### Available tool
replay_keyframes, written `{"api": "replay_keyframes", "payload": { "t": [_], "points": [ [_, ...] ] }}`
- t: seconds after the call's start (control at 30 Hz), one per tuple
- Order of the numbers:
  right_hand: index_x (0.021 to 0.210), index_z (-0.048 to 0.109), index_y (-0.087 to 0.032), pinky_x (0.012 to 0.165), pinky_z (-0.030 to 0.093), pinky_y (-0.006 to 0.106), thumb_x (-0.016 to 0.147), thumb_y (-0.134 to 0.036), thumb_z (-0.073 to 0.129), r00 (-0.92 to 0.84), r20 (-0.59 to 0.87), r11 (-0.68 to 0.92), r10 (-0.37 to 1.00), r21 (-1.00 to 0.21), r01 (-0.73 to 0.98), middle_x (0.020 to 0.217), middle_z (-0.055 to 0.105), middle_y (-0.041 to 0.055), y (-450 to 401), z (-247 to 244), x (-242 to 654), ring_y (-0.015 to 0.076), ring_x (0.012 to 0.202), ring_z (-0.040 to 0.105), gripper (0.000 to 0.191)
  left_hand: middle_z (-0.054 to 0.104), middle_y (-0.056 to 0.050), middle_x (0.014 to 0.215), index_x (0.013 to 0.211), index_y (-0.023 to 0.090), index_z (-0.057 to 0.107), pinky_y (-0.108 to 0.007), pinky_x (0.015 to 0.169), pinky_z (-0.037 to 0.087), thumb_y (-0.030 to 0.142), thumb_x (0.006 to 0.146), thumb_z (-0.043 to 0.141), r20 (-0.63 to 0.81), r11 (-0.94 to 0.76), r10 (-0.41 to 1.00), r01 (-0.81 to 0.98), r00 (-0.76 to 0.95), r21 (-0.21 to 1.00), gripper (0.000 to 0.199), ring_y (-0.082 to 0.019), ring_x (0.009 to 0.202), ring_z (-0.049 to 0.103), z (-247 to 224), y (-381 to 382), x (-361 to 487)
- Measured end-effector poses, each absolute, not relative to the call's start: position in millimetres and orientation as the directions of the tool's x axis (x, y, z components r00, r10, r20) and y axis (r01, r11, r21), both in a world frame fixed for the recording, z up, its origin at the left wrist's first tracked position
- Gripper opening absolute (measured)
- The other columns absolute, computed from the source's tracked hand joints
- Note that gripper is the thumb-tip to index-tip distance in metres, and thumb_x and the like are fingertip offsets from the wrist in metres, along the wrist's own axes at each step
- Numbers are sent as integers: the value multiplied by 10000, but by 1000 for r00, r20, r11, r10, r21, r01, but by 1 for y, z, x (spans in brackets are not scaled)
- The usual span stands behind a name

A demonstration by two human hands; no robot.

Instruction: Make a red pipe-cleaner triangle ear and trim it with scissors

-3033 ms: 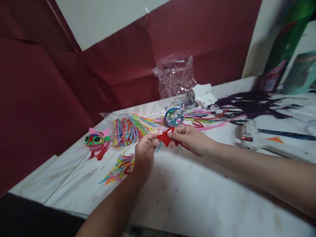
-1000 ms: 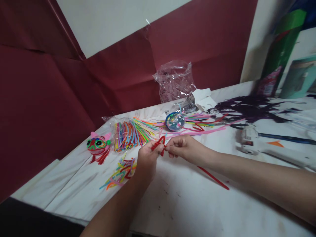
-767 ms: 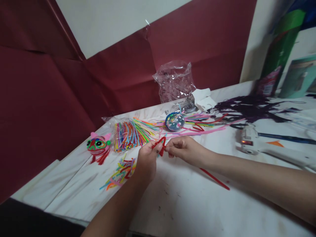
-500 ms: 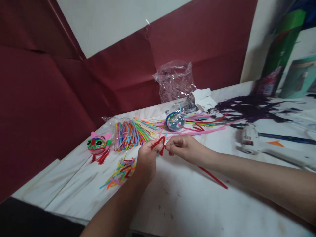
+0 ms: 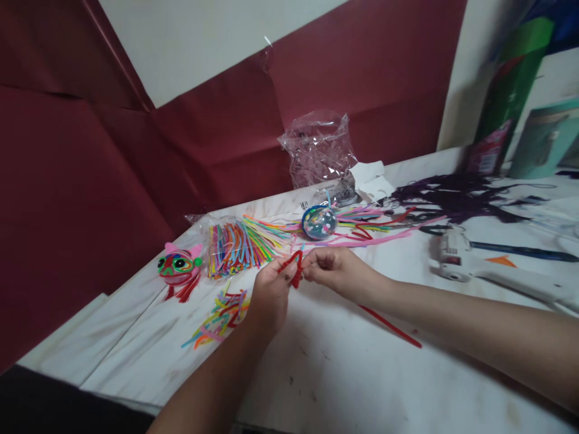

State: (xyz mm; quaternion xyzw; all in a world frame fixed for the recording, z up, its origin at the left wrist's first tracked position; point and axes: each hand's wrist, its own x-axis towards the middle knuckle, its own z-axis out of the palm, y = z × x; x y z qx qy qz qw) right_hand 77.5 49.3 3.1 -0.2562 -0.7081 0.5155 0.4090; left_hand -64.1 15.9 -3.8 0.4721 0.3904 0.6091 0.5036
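Between my hands is a red pipe cleaner [image 5: 297, 274] bent into a narrow pointed shape. My left hand [image 5: 270, 289] pinches its left side between thumb and fingers. With thumb and forefinger together, my right hand [image 5: 329, 265] grips it at the right side; the fingertips hide the exact spot. Under my right forearm a straight red pipe cleaner [image 5: 393, 328] sticks out over the table. To the left of my left hand lies a loose pile of short coloured pipe cleaner pieces [image 5: 221, 316].
A clear bag of coloured pipe cleaners [image 5: 239, 247] lies beyond my hands, beside a pink animal figure [image 5: 180, 271]. Behind them is a clear ball [image 5: 320, 223]. At right are a white glue gun [image 5: 456, 256], dark purple strands [image 5: 461, 196] and a teal box [image 5: 543, 141].
My right fingers have shifted slightly at the bent red pipe cleaner, and my left hand keeps its pinch. The view has moved a little; the things on the table stay put.
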Motion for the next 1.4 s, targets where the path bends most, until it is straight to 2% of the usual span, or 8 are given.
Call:
{"api": "replay_keyframes", "payload": {
  "t": [0.23, 0.47, 0.7, 0.8, 1.03, 1.13, 1.27, 1.4],
  "points": [
    [650, 571, -162, 529, 355, 224, 684, -214, 577, -545, 314, 316, 777, -944, -93, 577, 548, -37, 49, 7, 79, 84, 519, 453, 62, 586, -16, 678, 733, 129, 607, -236, 614, 356, 233, 654, 651, 193, -182, 981, -288, 10, 940, 138, -100, 606, 480, -4, 17, -66],
    [700, 558, -156, 648, 450, 273, 738, -315, 594, -615, 366, 314, 698, -929, -197, 676, 607, 4, 53, 4, 80, 123, 657, 567, 168, 538, -8, 647, 742, 127, 583, -257, 653, 357, 235, 648, 660, 157, -62, 970, -433, 188, 899, 163, -109, 615, 470, -5, 20, -67],
    [701, 594, -149, 685, 469, 306, 776, -269, 559, -577, 497, 579, 648, -813, -50, 739, 592, 40, 50, 3, 85, 149, 704, 576, 146, 480, 11, 634, 717, 122, 564, -241, 624, 322, 228, 669, 659, 181, -47, 949, -452, 258, 891, 150, -93, 599, 423, -8, 20, -69],
    [699, 598, -149, 662, 476, 287, 778, -254, 563, -565, 522, 599, 639, -798, -60, 753, 576, 35, 49, 4, 85, 134, 685, 566, 136, 484, 2, 659, 730, 117, 556, -245, 651, 336, 232, 677, 654, 177, -2, 928, -471, 328, 882, 160, -101, 639, 444, -6, 20, -70],
    [756, 561, -162, 573, 473, 249, 719, -248, 638, -558, 534, 584, 635, -805, -105, 741, 554, 3, 48, 2, 81, 107, 617, 538, 121, 539, -23, 799, 1000, 155, 511, -255, 652, 374, 225, 587, 721, 157, 102, 879, -500, 450, 860, 469, -108, 655, 497, 1, 17, -72],
    [905, 577, -179, 665, 478, 278, 722, -200, 648, -546, 666, 746, 508, -657, -108, 837, 597, 34, 46, 4, 83, 141, 751, 563, 198, 552, -36, 831, 1041, 157, 508, -243, 620, 383, 221, 565, 728, 163, 104, 856, -473, 490, 875, 528, -116, 664, 510, 3, 17, -71],
    [871, 608, -185, 764, 454, 301, 769, -170, 608, -500, 823, 918, 271, -377, -122, 820, 617, 57, 48, 6, 88, 155, 834, 553, 104, 576, -55, 863, 1070, 163, 503, -254, 640, 413, 238, 592, 718, 146, 99, 865, -448, 480, 888, 530, -131, 700, 538, 2, 16, -70],
    [771, 599, -170, 677, 456, 279, 779, -189, 592, -418, 845, 923, 333, -382, -37, 756, 579, 49, 54, 4, 89, 145, 756, 541, 22, 595, -46, 785, 901, 143, 565, -281, 678, 435, 349, 712, 626, 181, -76, 951, -381, 249, 922, 286, -126, 670, 551, -2, 15, -69]
  ]
}}
